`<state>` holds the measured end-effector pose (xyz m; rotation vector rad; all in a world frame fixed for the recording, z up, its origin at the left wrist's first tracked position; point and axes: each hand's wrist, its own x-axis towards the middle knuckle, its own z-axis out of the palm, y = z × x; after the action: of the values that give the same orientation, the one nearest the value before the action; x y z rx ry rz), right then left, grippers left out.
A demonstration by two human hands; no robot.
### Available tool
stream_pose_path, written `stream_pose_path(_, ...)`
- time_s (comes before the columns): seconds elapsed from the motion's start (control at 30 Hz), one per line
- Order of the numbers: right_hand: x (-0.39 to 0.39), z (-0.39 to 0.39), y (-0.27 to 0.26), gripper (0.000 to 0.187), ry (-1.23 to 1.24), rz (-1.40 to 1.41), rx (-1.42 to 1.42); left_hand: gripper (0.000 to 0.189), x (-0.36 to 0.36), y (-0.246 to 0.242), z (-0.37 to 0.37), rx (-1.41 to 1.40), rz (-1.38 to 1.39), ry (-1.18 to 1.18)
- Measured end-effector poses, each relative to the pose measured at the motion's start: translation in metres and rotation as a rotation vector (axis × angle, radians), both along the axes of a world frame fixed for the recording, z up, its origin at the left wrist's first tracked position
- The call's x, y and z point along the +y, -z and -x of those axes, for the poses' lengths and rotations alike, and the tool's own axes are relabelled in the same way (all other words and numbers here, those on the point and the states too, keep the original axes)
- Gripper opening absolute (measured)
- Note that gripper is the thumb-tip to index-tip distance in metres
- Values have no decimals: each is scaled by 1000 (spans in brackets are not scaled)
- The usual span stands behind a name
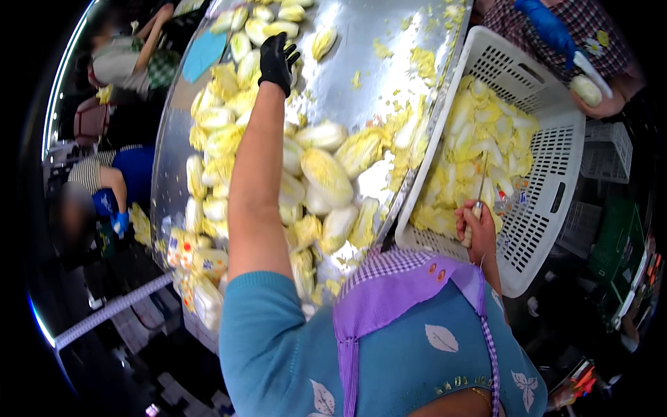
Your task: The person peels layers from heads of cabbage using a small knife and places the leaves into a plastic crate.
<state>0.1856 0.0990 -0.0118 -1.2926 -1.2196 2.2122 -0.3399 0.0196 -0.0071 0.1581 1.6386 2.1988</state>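
Note:
My left hand (278, 63), in a black glove, reaches over the far part of the metal table (359, 62). It is beside whole napa cabbages; its fingers are spread, and its palm side is hidden. My bare right hand (477, 227) is closed around the wooden handle of a knife (473, 224), its thin blade pointing away over a white plastic crate (555, 156). Yellow cabbage leaves (469, 120) lie in that crate. Under and beside my left forearm are many napa cabbages, among them a large one (326, 177) and a loose one (323, 43) farther off.
Printed plastic bags (195, 255) lie at the table's near left edge, and a blue sheet (204, 54) at its far left. Leaf scraps (406, 130) cover its right side. A co-worker at upper right holds a knife (593, 74) and a cabbage (586, 90). Other people stand at left.

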Motion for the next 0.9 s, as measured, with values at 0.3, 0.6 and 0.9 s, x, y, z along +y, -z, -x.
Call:
stream_pose_path(0.3, -3, 11, -7, 21, -56, 4, 42, 52, -228, -45, -138, 713, 687, -203)
stream_pose_path(0.6, -15, 14, -16, 18, -186, -55, 43, 102, -361, 59, -314, 195, 877, -175)
stream_pose_path(0.9, -28, 33, -15, 19, -244, -25, 77, 99, -301, 97, -285, 251, 1062, -69)
